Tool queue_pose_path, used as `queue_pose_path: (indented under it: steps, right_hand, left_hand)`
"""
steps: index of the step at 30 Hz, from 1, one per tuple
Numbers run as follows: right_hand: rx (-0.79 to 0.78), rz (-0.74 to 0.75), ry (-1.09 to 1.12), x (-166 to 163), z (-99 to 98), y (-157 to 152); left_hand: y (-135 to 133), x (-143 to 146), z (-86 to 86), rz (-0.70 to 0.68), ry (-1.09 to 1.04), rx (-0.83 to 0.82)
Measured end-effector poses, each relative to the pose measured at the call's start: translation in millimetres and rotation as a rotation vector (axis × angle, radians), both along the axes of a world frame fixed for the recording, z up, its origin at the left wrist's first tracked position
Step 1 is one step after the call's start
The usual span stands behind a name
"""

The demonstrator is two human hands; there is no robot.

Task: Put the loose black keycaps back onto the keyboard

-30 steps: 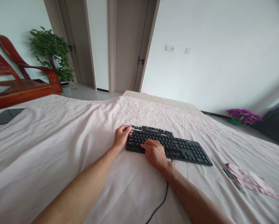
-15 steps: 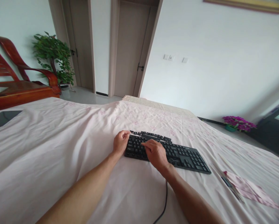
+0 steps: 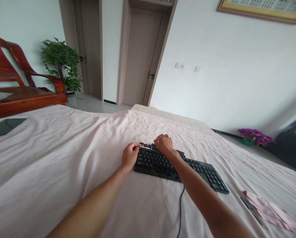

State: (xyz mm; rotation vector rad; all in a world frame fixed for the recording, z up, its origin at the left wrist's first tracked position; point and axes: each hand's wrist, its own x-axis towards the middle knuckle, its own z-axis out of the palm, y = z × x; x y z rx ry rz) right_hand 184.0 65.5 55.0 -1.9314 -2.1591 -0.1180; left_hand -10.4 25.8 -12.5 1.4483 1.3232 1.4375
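A black keyboard [image 3: 150,162] lies slantwise on the pink cloth, with the keys of its bottom row off at the near edge. Loose black keycaps [image 3: 145,145] lie in a line along its far side. At the far left corner is my left hand [image 3: 130,155], thumb and forefinger pinched beside the leftmost loose keycap; whether they grip it is unclear. My right hand [image 3: 165,144] reaches over the keyboard to the loose keycaps, fingers bent together. Whatever its fingertips hold is hidden. A black cable [image 3: 180,211] runs from the keyboard toward me.
Pink floral cloth [image 3: 93,138] covers the surface. To the right lie a folded pink cloth [image 3: 272,211] and a thin dark-handled tool [image 3: 247,203]. A flat dark device [image 3: 8,127] rests at far left. Beyond are a wooden chair [image 3: 26,96] and a potted plant [image 3: 61,62].
My right hand has moved from the keys in the middle of the keyboard to the loose keycaps at its far side. My left hand stays at the left corner. The view has tilted slightly up.
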Motion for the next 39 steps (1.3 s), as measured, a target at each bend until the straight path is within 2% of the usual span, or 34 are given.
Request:
queue_pose_path:
  steps: [8,16,22,27,31,36,39]
  right_hand:
    - [-0.055,-0.002,0.014,-7,-8.9,21]
    - [-0.029,0.086,0.122,-17,3.7,5]
    - [0.002,0.302,0.480,-30,5.8,-28]
    - [0.072,0.363,0.597,-35,1.9,-48]
    - [0.143,0.325,0.599,-31,2.9,-60]
    - [0.230,0.398,0.488,-28,6.6,-77]
    - [0.254,0.388,0.404,-28,7.9,-87]
  left_hand:
    - [2,0,-2.4,-0.006,-0.024,0.026]
    - [-2,2,6.1,-0.005,-0.131,0.047]
    - [-7,6,16.7,-0.179,-0.353,0.006]
    - [-9,8,19.4,-0.358,-0.510,-0.119]
    - [-11,9,21.0,-0.423,-0.568,-0.186]
    - [-13,11,20.0,-0.422,-0.569,-0.188]
    - [-14,12,21.0,-0.437,-0.541,-0.200]
